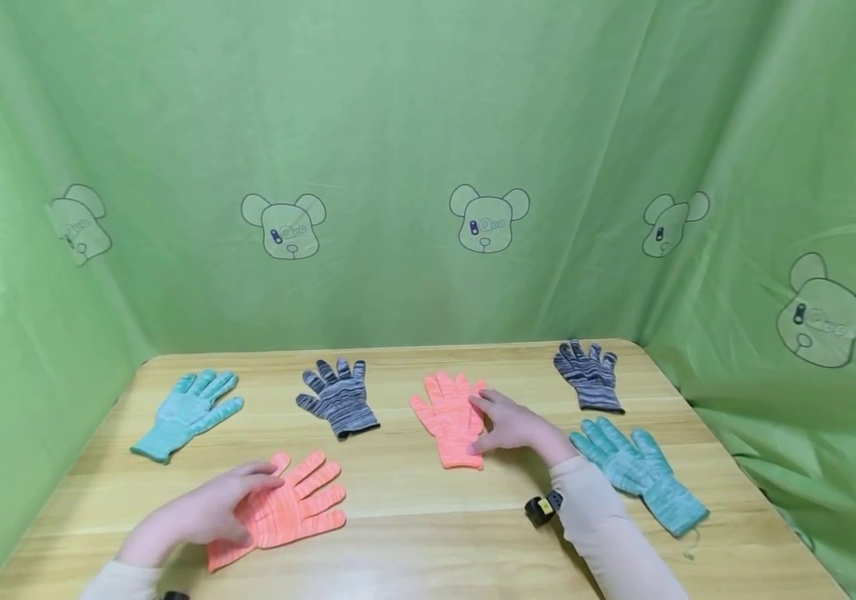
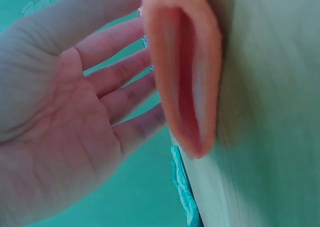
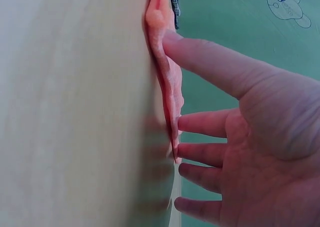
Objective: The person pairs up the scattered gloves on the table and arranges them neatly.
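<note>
A coral-pink knit glove (image 1: 300,506) lies at the front left of the table, its fingers pointing right. My left hand (image 1: 210,505) is over its cuff side, fingers spread and slightly bent; the left wrist view shows the gaping cuff opening (image 2: 186,82) close to the fingertips. Another coral-pink glove (image 1: 448,417) lies flat near the middle, fingers pointing away. On its right edge rest the thumb and fingertips of my right hand (image 1: 512,423), the fingers spread and nearly straight. The right wrist view shows the thumb touching this glove (image 3: 172,82).
A teal glove (image 1: 189,410) lies at the back left, and a second teal glove (image 1: 641,473) is beside my right forearm. Dark grey striped gloves lie at the back centre (image 1: 341,400) and back right (image 1: 590,377). Green curtains (image 1: 382,292) enclose the wooden table (image 1: 428,550).
</note>
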